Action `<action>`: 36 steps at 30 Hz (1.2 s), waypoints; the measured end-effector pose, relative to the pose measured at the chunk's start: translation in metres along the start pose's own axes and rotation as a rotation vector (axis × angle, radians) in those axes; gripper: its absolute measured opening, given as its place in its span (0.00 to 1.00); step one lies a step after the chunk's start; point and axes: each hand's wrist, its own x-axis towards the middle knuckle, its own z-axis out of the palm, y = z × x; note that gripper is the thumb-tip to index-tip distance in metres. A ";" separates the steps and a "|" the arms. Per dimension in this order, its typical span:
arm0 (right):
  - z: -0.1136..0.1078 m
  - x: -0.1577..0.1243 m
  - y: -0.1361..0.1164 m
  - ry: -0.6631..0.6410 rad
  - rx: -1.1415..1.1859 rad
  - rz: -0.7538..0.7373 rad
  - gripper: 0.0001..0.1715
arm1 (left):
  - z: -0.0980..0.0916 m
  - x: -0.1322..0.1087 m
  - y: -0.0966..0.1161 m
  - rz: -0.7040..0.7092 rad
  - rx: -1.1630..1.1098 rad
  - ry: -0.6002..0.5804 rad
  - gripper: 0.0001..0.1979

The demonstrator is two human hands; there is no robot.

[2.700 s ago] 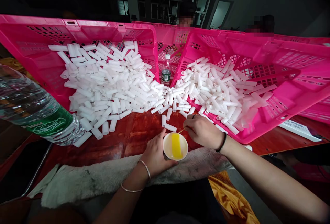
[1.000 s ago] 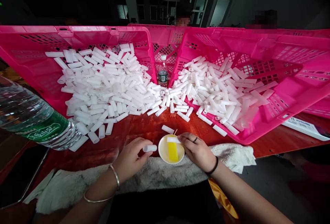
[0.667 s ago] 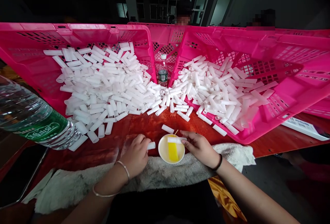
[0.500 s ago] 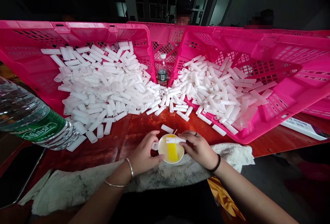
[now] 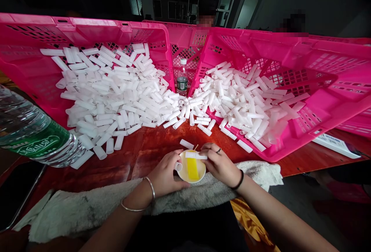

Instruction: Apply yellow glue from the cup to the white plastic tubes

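My left hand [image 5: 169,171] curls around a short white plastic tube [image 5: 178,166], whose round end points toward the camera. Its thumb lies along the near rim of a small white bowl [image 5: 180,174]. Pinched between the fingers of my right hand [image 5: 218,163] is another white tube [image 5: 193,155], level above the bowl's far side. A bright yellow strip [image 5: 193,170] lies in the bowl, and a thin stick [image 5: 196,147] leans out past its far rim. One loose white tube [image 5: 186,144] rests on the table just behind the bowl.
Two tipped pink crates, a left crate [image 5: 26,74] and a right crate [image 5: 344,89], spill piles of white tubes onto the red table [image 5: 139,149]. A small bottle [image 5: 182,78] stands between them. At left are a large water bottle [image 5: 43,140] and a phone [image 5: 17,194]. A towel [image 5: 95,205] covers the front edge.
The tube in my right hand has turned: its notched end no longer shows. My left thumb has drawn back slightly toward me. The view has shifted a little.
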 end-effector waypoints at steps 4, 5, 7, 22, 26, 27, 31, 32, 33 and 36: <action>0.000 0.000 -0.004 -0.015 0.200 0.248 0.16 | 0.001 -0.001 0.001 0.008 0.011 0.016 0.27; 0.001 0.000 -0.004 -0.010 0.200 0.252 0.14 | 0.001 -0.001 0.002 0.005 0.011 0.015 0.27; 0.004 -0.001 -0.005 0.013 0.137 0.175 0.11 | 0.001 -0.001 0.003 0.001 0.011 0.011 0.26; 0.001 -0.003 -0.009 0.046 -0.018 -0.018 0.12 | -0.001 0.000 0.005 -0.020 -0.006 0.012 0.26; 0.003 -0.005 -0.006 0.054 -0.017 -0.029 0.09 | -0.001 0.000 0.005 -0.017 -0.027 0.022 0.26; 0.004 -0.005 -0.006 0.053 0.038 0.040 0.09 | -0.001 0.000 0.005 -0.018 -0.033 0.023 0.26; 0.006 -0.006 -0.010 0.032 0.259 0.290 0.17 | -0.001 0.000 0.005 -0.031 -0.034 0.019 0.26; 0.005 -0.006 -0.011 0.026 0.256 0.297 0.15 | -0.001 0.000 0.005 -0.036 -0.029 0.017 0.26; 0.004 -0.006 -0.011 0.019 0.225 0.277 0.12 | -0.001 0.000 0.005 -0.039 -0.025 0.018 0.25; -0.001 -0.006 -0.010 0.033 0.049 0.122 0.10 | -0.001 -0.001 0.005 -0.026 -0.023 0.026 0.25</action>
